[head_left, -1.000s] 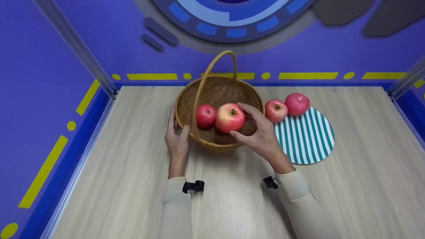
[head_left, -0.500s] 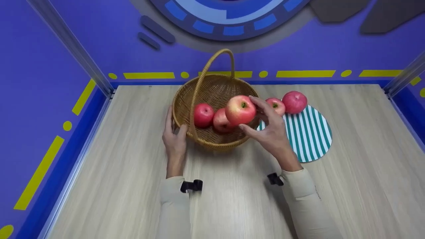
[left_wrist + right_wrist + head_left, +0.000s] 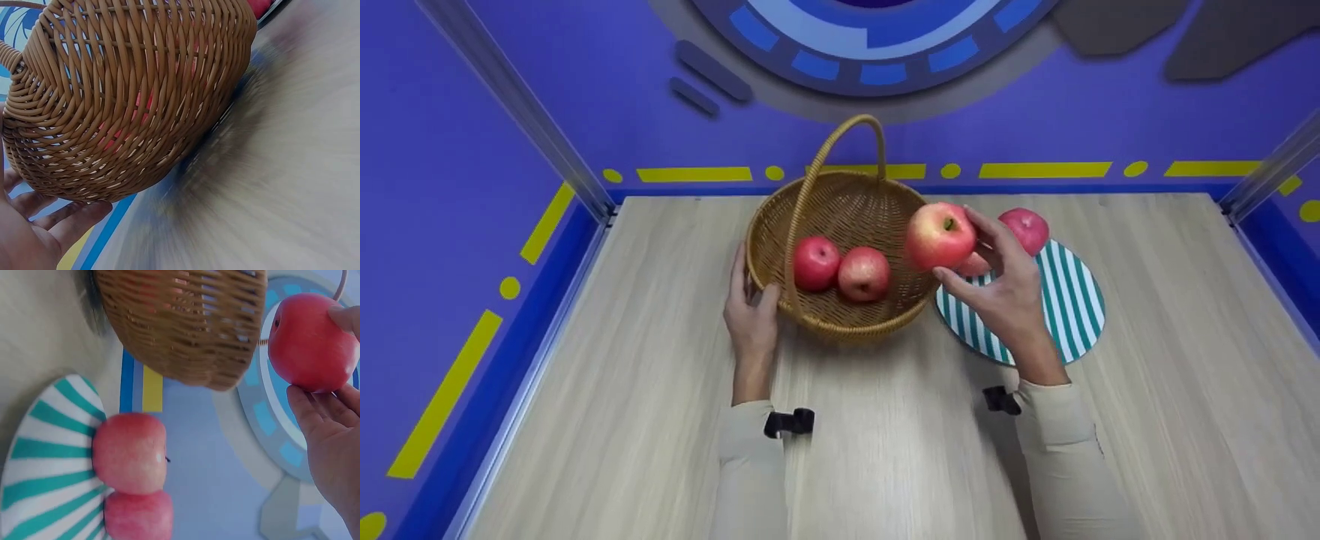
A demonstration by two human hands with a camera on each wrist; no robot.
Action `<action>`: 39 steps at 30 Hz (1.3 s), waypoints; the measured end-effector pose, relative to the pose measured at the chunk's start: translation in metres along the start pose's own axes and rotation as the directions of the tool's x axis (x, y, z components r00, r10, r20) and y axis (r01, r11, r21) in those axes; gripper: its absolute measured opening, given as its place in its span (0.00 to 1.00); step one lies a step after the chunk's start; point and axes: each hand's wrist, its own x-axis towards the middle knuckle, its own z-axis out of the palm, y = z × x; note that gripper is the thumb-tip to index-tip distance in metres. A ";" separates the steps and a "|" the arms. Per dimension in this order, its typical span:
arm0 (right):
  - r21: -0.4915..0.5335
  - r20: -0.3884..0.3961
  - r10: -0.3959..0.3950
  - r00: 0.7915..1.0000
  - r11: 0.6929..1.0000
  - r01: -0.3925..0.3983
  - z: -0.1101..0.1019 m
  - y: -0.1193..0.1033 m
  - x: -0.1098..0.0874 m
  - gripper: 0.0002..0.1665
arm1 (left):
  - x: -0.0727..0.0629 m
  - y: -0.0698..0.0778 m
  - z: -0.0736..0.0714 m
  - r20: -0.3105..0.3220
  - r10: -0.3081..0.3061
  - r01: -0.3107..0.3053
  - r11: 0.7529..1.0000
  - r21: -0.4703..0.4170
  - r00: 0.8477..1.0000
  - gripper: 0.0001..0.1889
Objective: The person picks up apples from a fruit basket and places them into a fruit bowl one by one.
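My right hand (image 3: pixel 1009 300) holds a large red-yellow apple (image 3: pixel 936 238) between thumb and fingers, raised at the right rim of a brown wicker basket (image 3: pixel 851 330). In the right wrist view the held apple (image 3: pixel 312 343) shows above the basket's rim level. On the basket's left side, my left hand (image 3: pixel 751 326) grips it, thumb at the rim and fingers along the outer wall. Inside lie a dark red apple (image 3: pixel 815 264) and a paler one (image 3: pixel 864 274), side by side. Through the weave (image 3: pixel 129 101) in the left wrist view, red patches show.
A round green-and-white striped mat (image 3: pixel 1072 307) lies right of the basket. At its back edge sit a dark pink apple (image 3: pixel 1027 229) and a paler apple (image 3: pixel 975 265), the latter partly hidden by my right hand. The basket's tall handle (image 3: pixel 817 169) arches up. Blue panels (image 3: pixel 585 90) border the wooden table.
The right hand has lifted the large apple and moved it right, from over the basket's middle to its right rim, uncovering the paler apple inside. The left hand stays on the basket.
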 end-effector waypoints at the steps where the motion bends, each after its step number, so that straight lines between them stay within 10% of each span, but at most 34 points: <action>1: -0.016 -0.005 0.003 1.000 1.000 -0.003 -0.002 0.001 0.000 0.47 | 0.000 0.000 0.000 0.000 -0.002 0.002 1.000 0.000 1.000 0.43; 39: -0.124 -0.292 0.245 0.924 0.949 -0.291 -0.079 0.039 -0.006 0.45 | -0.001 0.002 0.000 -0.010 -0.026 0.026 1.000 0.004 1.000 0.43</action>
